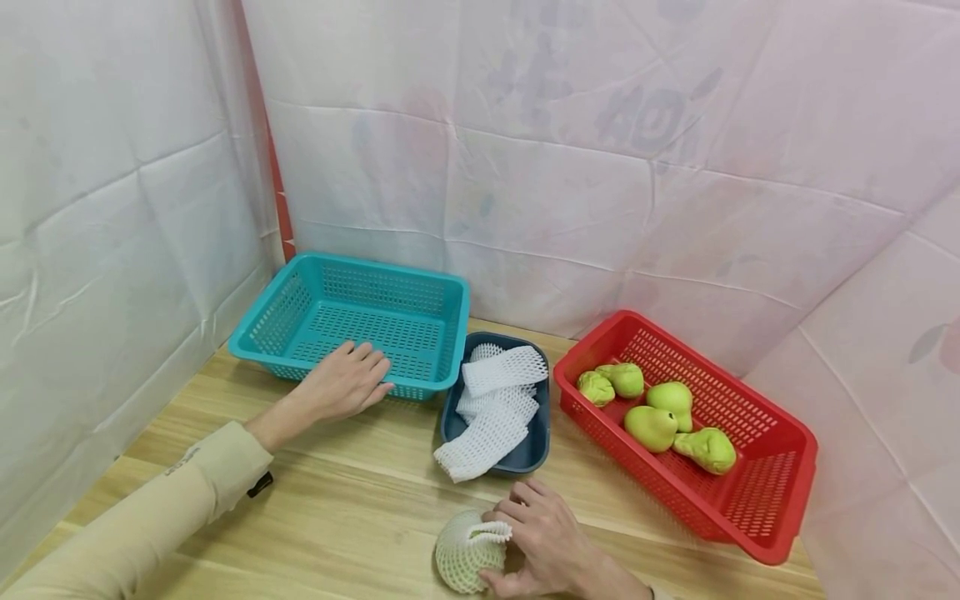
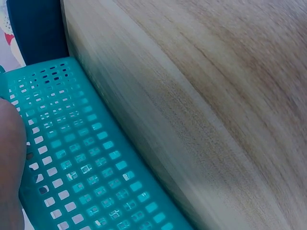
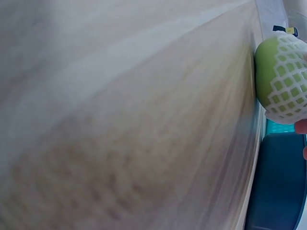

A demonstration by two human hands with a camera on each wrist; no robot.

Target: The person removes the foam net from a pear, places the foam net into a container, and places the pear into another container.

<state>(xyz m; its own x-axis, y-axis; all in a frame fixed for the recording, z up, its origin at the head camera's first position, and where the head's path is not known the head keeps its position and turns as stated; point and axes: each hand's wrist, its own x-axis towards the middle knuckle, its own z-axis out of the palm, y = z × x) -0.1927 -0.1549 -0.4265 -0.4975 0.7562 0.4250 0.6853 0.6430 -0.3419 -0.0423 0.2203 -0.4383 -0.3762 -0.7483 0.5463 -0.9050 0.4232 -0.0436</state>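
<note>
My right hand [image 1: 543, 537] grips a green, pear-like fruit in a white foam net [image 1: 461, 554] standing on the wooden table. Part of the fruit's bare green skin shows in the right wrist view, below the net's edge. My left hand [image 1: 341, 383] lies over the front rim of the teal basket [image 1: 352, 267], fingers extended over it. A thumb [image 2: 10, 163] shows beside the perforated basket wall in the left wrist view. Between the baskets, a dark blue tray [image 1: 534, 446] holds several white foam nets [image 1: 498, 417], one overhanging its front edge.
On the right stands a red basket [image 1: 795, 492] holding several green fruits [image 1: 651, 428], some with crinkled surfaces. Pale fabric sheets [image 1: 540, 183] hang behind and at both sides. The wooden table [image 1: 337, 517] extends in front of the containers.
</note>
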